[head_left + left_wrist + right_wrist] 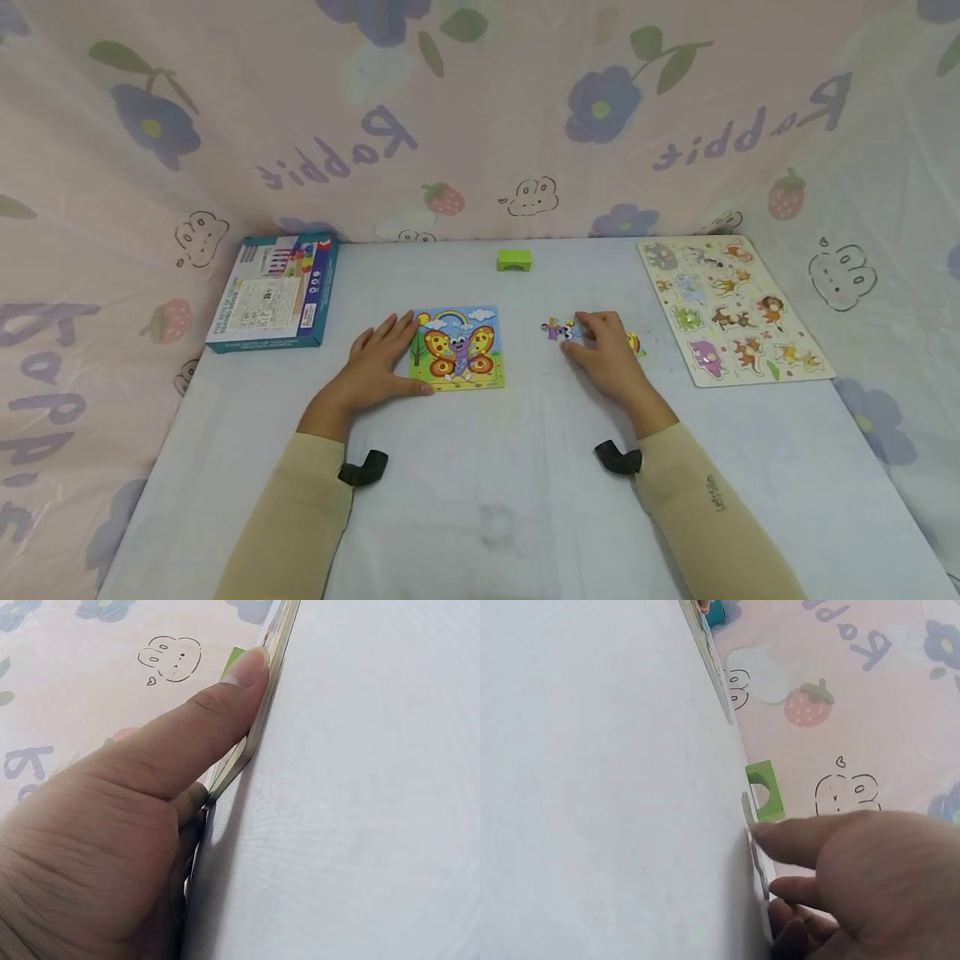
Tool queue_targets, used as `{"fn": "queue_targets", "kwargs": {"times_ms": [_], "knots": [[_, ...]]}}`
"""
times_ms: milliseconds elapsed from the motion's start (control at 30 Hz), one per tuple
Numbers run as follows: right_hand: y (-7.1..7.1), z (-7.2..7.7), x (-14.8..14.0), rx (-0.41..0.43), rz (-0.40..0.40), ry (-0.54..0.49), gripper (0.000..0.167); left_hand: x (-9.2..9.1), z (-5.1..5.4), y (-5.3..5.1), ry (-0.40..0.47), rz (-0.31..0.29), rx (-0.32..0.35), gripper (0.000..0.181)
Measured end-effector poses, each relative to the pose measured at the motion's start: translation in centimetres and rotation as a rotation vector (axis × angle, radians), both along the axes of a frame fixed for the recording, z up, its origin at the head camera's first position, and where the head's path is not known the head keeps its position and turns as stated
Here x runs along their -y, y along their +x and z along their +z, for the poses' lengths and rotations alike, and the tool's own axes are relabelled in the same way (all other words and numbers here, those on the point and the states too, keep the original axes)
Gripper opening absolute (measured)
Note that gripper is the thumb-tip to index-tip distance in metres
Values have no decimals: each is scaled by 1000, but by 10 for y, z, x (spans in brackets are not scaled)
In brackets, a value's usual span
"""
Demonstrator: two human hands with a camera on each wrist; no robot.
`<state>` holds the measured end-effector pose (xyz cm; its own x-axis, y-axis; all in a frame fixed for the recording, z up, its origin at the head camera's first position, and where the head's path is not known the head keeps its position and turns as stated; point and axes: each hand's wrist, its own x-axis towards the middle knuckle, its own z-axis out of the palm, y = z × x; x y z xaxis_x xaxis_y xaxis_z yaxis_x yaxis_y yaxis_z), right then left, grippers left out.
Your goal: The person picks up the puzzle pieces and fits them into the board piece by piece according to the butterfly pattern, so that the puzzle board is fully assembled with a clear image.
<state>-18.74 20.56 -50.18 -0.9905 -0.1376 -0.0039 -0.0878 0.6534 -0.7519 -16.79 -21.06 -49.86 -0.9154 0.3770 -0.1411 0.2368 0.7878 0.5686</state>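
A square butterfly puzzle board [459, 348] lies flat on the table. My left hand [378, 364] rests at its left side, fingers spread along the left edge and thumb along the near edge; in the left wrist view the thumb [217, 724] lies against the board's edge. To the right, my right hand [603, 350] pinches a small purple, white and multicoloured puzzle piece [557, 329] lying on the table. From the right wrist view this thin piece [753, 844] shows edge-on by the thumb. A red and yellow piece [636, 343] sits partly hidden behind the right hand.
At the back centre stands a green arch block [513, 260]. A boxed set [273, 292] lies at the back left, and an animal peg puzzle board [731, 312] at the right. Printed curtains [480, 125] hang around the white table [480, 483].
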Motion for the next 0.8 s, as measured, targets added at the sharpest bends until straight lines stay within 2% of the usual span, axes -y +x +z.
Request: {"fn": "queue_targets", "kwargs": {"times_ms": [133,267,467,633,700,800], "knots": [[1,0,6,-24,-41,33,45,0,0,-1,-4,0,7,125],[2,2,9,-25,-76,1,39,0,0,-2,-13,0,5,124],[6,3,8,-38,-80,-100,38,0,-1,-2,-5,-1,6,124],[8,3,8,-135,-54,-186,34,0,-3,-1,-5,1,2,123],[8,4,9,-153,-57,-246,35,0,-4,-2,-5,2,2,123],[9,9,13,-135,-76,-375,34,1,-4,-2,-2,3,2,124]]}}
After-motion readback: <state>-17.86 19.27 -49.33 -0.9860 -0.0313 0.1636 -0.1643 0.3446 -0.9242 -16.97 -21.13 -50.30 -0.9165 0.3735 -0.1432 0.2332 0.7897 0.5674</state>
